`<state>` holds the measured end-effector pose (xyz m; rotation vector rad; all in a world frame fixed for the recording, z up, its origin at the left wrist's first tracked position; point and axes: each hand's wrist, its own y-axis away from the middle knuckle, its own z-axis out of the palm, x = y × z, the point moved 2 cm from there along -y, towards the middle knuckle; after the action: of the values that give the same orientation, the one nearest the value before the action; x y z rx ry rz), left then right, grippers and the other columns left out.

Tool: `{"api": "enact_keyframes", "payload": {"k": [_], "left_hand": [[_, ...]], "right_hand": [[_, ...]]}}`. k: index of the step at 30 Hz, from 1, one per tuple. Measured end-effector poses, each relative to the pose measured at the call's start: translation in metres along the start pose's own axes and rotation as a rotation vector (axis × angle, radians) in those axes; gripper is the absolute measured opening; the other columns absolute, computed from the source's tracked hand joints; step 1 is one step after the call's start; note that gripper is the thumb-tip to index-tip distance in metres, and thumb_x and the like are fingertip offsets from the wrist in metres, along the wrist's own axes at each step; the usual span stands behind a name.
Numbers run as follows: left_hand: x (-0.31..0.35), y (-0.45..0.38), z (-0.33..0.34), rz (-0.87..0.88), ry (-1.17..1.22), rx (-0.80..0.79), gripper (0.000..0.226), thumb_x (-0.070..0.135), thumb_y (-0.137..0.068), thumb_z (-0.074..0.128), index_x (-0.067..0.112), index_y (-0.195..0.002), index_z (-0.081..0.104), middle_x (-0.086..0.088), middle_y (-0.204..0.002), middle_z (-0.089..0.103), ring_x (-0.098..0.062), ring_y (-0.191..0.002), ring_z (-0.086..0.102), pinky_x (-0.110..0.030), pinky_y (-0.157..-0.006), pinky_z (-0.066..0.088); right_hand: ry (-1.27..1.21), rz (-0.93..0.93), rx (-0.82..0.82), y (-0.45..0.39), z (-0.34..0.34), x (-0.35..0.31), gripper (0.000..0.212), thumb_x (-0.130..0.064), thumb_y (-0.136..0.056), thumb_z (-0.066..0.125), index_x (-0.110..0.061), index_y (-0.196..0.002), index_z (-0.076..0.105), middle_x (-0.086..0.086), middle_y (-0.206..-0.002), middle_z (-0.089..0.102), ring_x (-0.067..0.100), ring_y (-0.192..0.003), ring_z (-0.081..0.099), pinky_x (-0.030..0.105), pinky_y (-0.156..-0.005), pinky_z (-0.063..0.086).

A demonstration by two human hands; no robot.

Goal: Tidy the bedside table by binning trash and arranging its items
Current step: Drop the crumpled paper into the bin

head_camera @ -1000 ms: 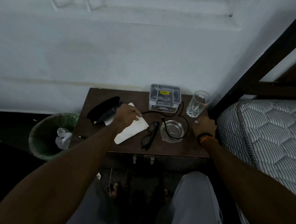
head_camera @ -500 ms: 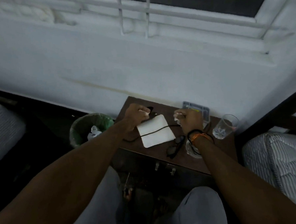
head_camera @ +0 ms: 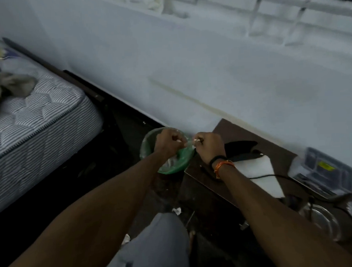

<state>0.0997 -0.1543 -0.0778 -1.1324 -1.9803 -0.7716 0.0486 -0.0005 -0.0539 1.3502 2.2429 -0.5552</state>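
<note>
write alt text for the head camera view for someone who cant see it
Both hands, left hand and right hand, pinch a small pale scrap between them over a green-lined bin on the floor beside a dark bedside table. On the table lie a white paper, a black cable and a clear organizer box.

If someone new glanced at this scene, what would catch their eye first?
Both hands, the left hand and right hand, meet over the green bin left of the bedside table, pinching something small and whitish. Behind them, white paper lies on the table.
</note>
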Motion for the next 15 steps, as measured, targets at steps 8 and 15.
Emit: {"api": "enact_keyframes", "payload": {"k": [8,15], "left_hand": [[-0.078,-0.043,-0.017,-0.251,0.014,0.045,0.017,0.001,-0.069,0.081,0.003,-0.085,0.075,-0.002,-0.081,0.069,-0.007,-0.072,0.057,-0.011,-0.048,0.038],[-0.106,-0.071,-0.012,-0.243,-0.018,0.088,0.022,0.005,-0.078,0.072,0.006,-0.1,0.075,-0.011,-0.103,0.074,-0.022,-0.1,0.066,-0.024,-0.073,0.047]], "right_hand": [[0.13,0.024,-0.207,-0.05,0.096,-0.014,0.018,-0.007,-0.079,0.06,-0.011,-0.082,0.077,0.012,-0.093,0.072,0.032,-0.086,0.065,0.041,-0.075,0.056],[0.237,-0.007,-0.318,-0.082,0.136,-0.018,0.017,-0.009,-0.081,0.062,-0.005,-0.091,0.074,0.017,-0.094,0.072,0.036,-0.091,0.065,0.041,-0.077,0.055]]}}
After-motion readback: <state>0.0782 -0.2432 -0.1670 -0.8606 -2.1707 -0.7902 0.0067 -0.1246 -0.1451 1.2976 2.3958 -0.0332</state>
